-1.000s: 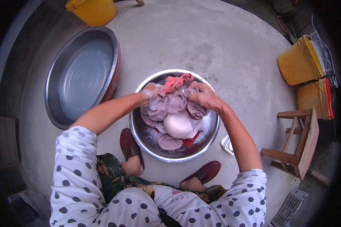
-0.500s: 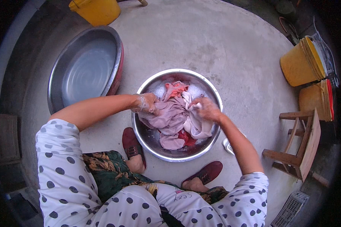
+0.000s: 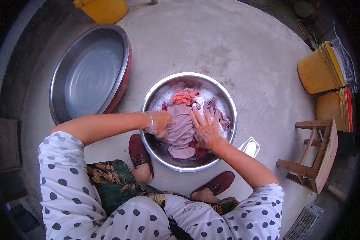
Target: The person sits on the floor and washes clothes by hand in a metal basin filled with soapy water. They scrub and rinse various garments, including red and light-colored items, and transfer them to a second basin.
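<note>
Right hand point(image 3: 206, 130) lies palm down across the wet heap, its fingers spread apart and pressing on the cloth rather than closed around it. The left hand point(image 3: 161, 123) is curled against the left edge of the mauve cloth point(image 3: 180, 128); its fingers blur into the folds, so I can't tell whether they pinch any of it. That cloth sits in the round metal basin point(image 3: 188, 169) at mid-frame, below a coral cloth point(image 3: 184, 97). With suds about, this looks like the kneading part of hand washing; a next rub would call for the right fingers to gather up a fold while the left steadies the rest.

Beneath the basin is bare grey concrete floor point(image 3: 236, 36). Just right of it, a white bar point(image 3: 251, 149) rests in a white dish point(image 3: 257, 149). A large tub point(image 3: 124, 86) fills the upper left, with a yellow bucket point(image 3: 106, 10) above it. Along the right edge are more buckets point(image 3: 320, 72) and a wooden stool point(image 3: 326, 154).
</note>
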Available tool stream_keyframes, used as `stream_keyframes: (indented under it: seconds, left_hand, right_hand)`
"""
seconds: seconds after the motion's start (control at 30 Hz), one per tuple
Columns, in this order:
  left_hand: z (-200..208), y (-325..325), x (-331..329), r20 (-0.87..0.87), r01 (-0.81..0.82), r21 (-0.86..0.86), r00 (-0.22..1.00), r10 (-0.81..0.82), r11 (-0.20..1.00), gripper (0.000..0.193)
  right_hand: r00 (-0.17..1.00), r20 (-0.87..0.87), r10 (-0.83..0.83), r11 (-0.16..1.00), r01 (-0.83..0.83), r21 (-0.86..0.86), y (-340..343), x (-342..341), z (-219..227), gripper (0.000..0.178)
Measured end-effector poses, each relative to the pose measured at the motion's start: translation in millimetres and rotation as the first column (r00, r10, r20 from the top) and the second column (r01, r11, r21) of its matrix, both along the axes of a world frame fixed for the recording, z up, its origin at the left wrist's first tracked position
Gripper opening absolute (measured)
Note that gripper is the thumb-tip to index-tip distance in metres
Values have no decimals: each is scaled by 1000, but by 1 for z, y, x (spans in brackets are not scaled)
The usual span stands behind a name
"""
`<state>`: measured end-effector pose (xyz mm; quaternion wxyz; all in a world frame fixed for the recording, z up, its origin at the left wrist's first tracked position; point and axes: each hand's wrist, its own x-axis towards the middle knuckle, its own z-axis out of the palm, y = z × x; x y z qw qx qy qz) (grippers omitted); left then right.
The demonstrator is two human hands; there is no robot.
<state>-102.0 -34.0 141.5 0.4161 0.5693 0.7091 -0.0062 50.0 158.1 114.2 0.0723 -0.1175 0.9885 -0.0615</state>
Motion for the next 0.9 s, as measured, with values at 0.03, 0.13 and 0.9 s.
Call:
stream_keyframes:
  seconds: [0.03, 0.13, 0.9]
  left_hand:
    - [1, 6, 8, -4, 12, -20, 1000, -12, 1000, 36]
    - [10, 12, 10, -20, -24, -119, 1000, 21, 993, 38]
    - [-23, 32, 43, 455, -817, 114, 548, 702, 565, 48]
  right_hand:
    - [1000, -28, -6, 999, 7, 36, 4, 4, -16, 100]
    - [1000, -14, 23, 996, -22, 88, 9, -1, -9, 74]
    - [905, 222, -363, 543, 399, -739, 5, -116, -7, 36]
